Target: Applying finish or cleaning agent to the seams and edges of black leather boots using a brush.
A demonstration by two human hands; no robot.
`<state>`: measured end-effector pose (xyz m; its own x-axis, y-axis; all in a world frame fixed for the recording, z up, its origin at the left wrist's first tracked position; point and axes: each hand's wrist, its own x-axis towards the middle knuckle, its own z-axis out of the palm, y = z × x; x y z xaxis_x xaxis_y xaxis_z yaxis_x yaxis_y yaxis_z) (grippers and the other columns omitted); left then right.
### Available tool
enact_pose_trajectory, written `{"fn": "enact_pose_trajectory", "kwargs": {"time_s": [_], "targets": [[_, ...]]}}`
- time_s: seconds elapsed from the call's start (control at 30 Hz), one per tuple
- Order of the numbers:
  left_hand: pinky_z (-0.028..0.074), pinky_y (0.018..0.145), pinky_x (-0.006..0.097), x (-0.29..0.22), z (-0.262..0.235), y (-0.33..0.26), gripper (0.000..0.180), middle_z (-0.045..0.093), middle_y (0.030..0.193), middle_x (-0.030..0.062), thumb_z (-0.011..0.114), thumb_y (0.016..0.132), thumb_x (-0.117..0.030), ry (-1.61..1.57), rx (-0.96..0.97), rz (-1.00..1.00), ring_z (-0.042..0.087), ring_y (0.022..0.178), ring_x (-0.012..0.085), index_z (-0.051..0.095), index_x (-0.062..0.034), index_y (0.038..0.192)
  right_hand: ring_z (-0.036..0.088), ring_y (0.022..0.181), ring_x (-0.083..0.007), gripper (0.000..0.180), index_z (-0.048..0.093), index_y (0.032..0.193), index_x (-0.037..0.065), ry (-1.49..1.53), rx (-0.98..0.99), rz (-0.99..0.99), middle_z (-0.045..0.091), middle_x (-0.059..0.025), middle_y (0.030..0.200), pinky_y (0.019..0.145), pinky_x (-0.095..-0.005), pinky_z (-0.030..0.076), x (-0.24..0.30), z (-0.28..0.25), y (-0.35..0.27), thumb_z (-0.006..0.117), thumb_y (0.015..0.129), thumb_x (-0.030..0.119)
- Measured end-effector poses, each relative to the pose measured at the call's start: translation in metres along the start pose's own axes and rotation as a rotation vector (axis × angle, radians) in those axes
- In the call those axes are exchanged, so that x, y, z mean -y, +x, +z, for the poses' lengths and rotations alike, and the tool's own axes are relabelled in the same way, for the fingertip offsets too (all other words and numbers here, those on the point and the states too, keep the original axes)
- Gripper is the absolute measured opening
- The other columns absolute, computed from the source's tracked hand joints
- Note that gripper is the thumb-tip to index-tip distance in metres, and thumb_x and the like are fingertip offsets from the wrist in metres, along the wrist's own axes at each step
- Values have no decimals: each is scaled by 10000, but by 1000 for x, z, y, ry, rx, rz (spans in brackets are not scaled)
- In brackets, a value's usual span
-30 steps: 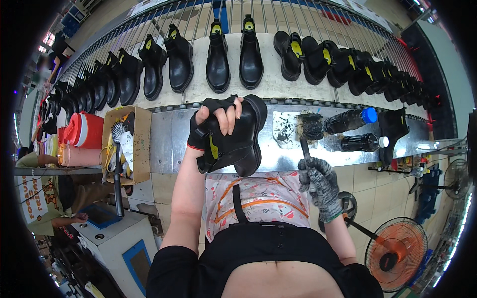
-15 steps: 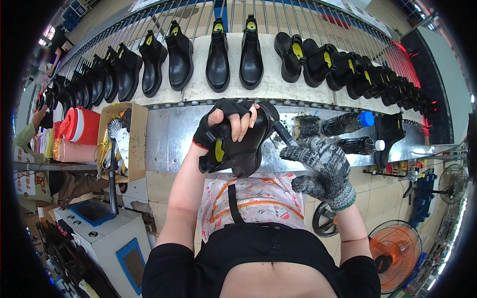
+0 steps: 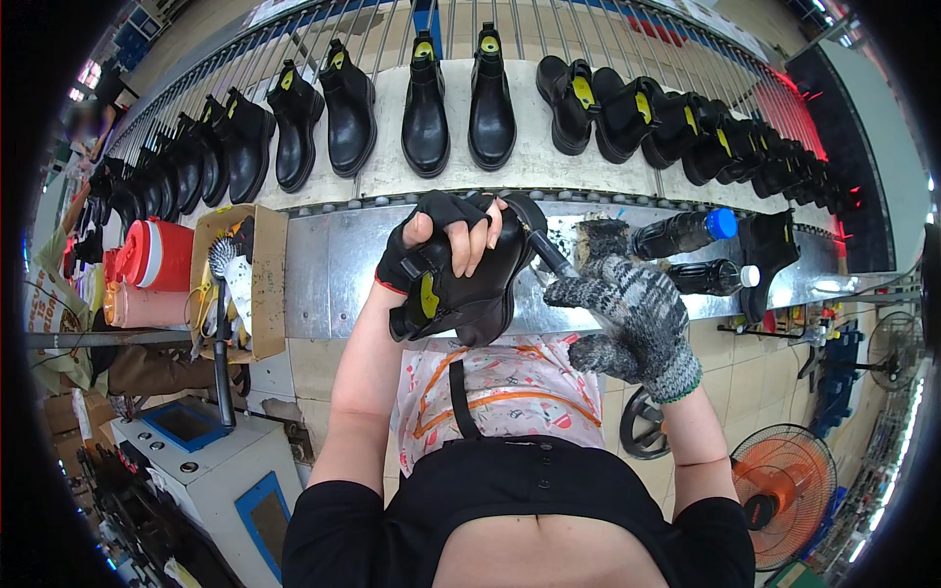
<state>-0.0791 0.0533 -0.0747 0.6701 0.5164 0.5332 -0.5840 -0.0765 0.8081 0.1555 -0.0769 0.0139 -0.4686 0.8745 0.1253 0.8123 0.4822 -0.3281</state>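
Note:
My left hand [image 3: 453,240], in a black fingerless glove, is closed round a black ankle boot [image 3: 477,306]. The boot is tilted over the near edge of the metal bench, and the yellow inside of its opening faces my left wrist. In a grey knitted glove, my right hand [image 3: 632,318] grips a slim dark tool [image 3: 552,255] shaped like a pen or thin brush. The tool's far end meets the boot's edge, and its tip is too small to make out. Just beyond the right hand lies a dark, stained pad or sponge [image 3: 603,238].
Black boots [image 3: 424,122] stand in a row on a pale conveyor [image 3: 534,176] behind the metal bench [image 3: 338,265]. Two dark bottles, one blue-capped [image 3: 686,232], lie at right beside another boot [image 3: 767,257]. A cardboard box [image 3: 270,284] and red jug [image 3: 162,252] stand left.
My right hand has shifted slightly up and left with the tool, along the boot's edge. The left hand keeps its hold on the boot, and the whole view has shifted a little.

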Motion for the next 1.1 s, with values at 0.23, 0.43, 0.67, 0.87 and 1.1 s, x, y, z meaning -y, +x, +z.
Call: {"fn": "enact_pose_trajectory", "kwargs": {"time_s": [0.23,0.43,0.67,0.87,1.1], "targets": [[221,995,357,10,-21,-16,756,522,506,43,216,932,-601,-191,-82,131,456,754,193,534,-82,483,583,841,-261,556,646,1095,246,121,-53,-54,600,-62,982,709,-381,450,-11,34,5,640,643,569],[219,1009,368,8,-36,-40,753,484,539,12,180,928,-625,-221,-306,169,426,775,183,490,-103,483,585,836,-213,542,628,1128,250,158,-115,-97,607,-23,940,674,-349,459,-1,61,23,670,660,520],[232,1014,350,8,-50,-57,743,455,542,18,186,925,-635,-329,-453,249,400,796,181,470,-101,493,589,785,-212,486,631,1114,270,369,-115,-122,575,-16,834,638,-351,453,-1,97,33,682,664,448],[224,1028,348,8,-60,-71,736,466,561,16,201,929,-627,-349,-489,277,391,794,183,498,-97,514,592,736,-184,397,644,1084,287,261,-116,-114,572,-2,800,599,-324,448,3,117,31,667,699,380],[219,1028,360,9,-68,-82,707,480,580,18,235,926,-625,-353,-549,296,400,809,179,509,-110,526,607,784,-237,308,674,1023,199,392,-2,-112,653,-36,952,692,-354,462,-7,122,30,558,739,210]]}}
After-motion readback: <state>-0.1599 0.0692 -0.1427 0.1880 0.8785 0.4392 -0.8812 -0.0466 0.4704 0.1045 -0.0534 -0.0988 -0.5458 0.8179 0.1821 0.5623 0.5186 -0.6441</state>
